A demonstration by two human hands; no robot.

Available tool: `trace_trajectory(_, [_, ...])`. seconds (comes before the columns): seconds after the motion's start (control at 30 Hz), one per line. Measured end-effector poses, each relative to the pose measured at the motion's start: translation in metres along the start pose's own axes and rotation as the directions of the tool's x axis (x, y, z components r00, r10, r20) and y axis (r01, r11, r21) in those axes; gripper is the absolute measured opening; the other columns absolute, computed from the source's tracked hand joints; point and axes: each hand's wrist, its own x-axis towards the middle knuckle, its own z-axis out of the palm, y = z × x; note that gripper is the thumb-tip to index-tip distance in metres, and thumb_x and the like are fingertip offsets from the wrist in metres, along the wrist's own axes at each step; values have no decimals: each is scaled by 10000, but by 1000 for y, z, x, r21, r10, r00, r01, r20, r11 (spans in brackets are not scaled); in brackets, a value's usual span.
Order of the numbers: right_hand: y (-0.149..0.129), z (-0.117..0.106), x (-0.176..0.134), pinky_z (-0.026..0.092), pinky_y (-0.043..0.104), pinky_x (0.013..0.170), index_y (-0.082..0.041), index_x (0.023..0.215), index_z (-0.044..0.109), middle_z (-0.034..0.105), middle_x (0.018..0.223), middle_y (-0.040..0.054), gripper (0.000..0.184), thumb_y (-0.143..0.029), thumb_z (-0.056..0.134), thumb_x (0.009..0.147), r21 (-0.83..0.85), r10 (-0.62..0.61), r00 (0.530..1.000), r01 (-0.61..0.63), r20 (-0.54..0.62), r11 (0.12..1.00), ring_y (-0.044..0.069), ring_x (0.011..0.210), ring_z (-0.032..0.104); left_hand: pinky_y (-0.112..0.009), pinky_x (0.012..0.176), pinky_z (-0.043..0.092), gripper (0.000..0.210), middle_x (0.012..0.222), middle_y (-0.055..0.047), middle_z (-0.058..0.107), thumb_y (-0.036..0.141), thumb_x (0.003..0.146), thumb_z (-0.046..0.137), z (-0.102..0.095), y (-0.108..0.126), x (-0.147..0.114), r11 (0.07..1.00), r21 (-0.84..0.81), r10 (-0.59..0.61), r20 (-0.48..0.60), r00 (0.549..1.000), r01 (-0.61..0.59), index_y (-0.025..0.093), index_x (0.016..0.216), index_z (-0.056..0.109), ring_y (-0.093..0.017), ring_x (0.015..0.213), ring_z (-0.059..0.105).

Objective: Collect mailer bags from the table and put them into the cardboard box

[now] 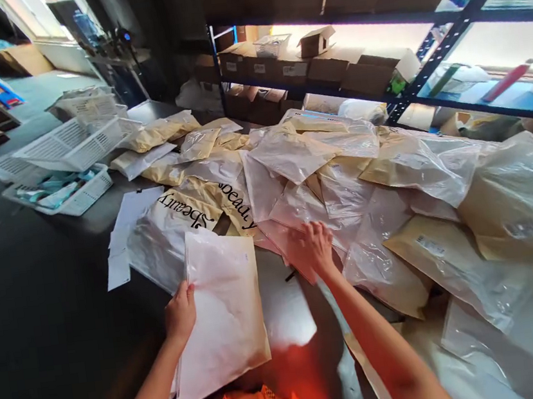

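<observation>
Left hand: the left hand (180, 313) grips a stack of white mailer bags (225, 314) by the left edge, fingers wrapped behind, thumb on top, the stack tilted up above the near edge of the tabletop (41, 305).
Right hand: the right hand (312, 249) lies palm down, fingers spread, on a clear pinkish bag (297, 212) at the front of the pile; it presses flat and grasps nothing.
Pile: cream and clear packets (394, 210) are heaped across the middle and right of the tabletop, overlapping one another.
Printed bags: two bags marked "Beauty" (185, 212) lie just beyond the held stack, partly under it.
Papers: white sheets (125, 236) lie flat to the left of the pile.
Baskets: white mesh baskets (66, 146) are stacked at the far left.
Shelving: a dark rack with cardboard boxes (327, 62) stands behind the pile.
</observation>
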Motion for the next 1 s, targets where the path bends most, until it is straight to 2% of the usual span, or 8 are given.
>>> trace_trajectory(0.07, [25,-1,9,275,587,1127,-17,1305,629,474,1442,258,404,-124,501,938,-102,-46,999,47,16,994,418,1418,286,-290,693,365,422,1128,-198,711,225,1041,475,0,-2,3,1000,18,-25,-11,1000,25,64,1421,564,-291,928,707])
trace_trajectory(0.17, [45,-13,12,377,468,1021,-91,1221,677,526,1401,199,339,-111,437,983,-333,-109,982,155,152,930,350,1294,432,-278,629,341,533,1031,-177,734,252,1041,491,2,-6,6,1000,20,4,-73,997,-3,107,1552,447,-290,819,719])
trace_trajectory(0.3, [39,-42,14,360,401,770,-90,1111,689,621,1095,194,326,-143,378,1027,-426,39,923,138,382,894,349,1074,543,-279,668,446,458,1093,-194,723,269,1018,473,13,-18,7,984,-139,90,-178,980,-116,84,1419,594,-301,906,734])
trace_trajectory(0.43, [15,-62,16,327,390,749,-85,1052,671,654,1059,188,243,-105,432,1009,-301,100,862,63,497,952,316,1040,581,-264,694,514,432,1053,-173,736,346,963,462,22,-26,7,939,-247,156,-316,936,-240,102,1235,692,-252,882,741])
trace_trajectory(0.6, [-44,-59,-6,325,343,730,-152,851,567,660,925,112,272,-251,422,1058,-31,21,820,-4,573,1000,217,860,592,-230,604,481,429,845,-151,736,429,929,480,18,-20,3,914,-198,250,-416,874,-355,78,1001,716,-205,691,715])
trace_trajectory(0.73, [-128,-33,-54,322,323,710,-171,917,580,682,954,72,177,-203,433,1010,202,-111,735,-36,669,979,210,851,613,-224,559,408,447,598,-66,623,437,939,439,5,-7,-5,886,-163,354,-366,860,-434,147,664,638,-138,525,582])
trace_trajectory(0.87, [-209,1,-108,398,361,753,-127,1171,610,681,1088,136,393,-318,299,1025,460,-342,599,-50,724,886,281,932,645,-215,509,374,534,555,-34,539,456,955,404,-6,3,-12,831,-218,463,-240,853,-512,157,546,576,-103,483,527])
trace_trajectory(1.0, [-220,19,-130,473,404,960,-134,1348,553,627,1202,160,620,-461,211,948,751,-572,608,-62,551,657,298,1096,600,-202,471,364,492,522,0,462,433,899,552,-10,1,-7,811,-136,529,-244,813,-569,163,490,518,-82,435,466])
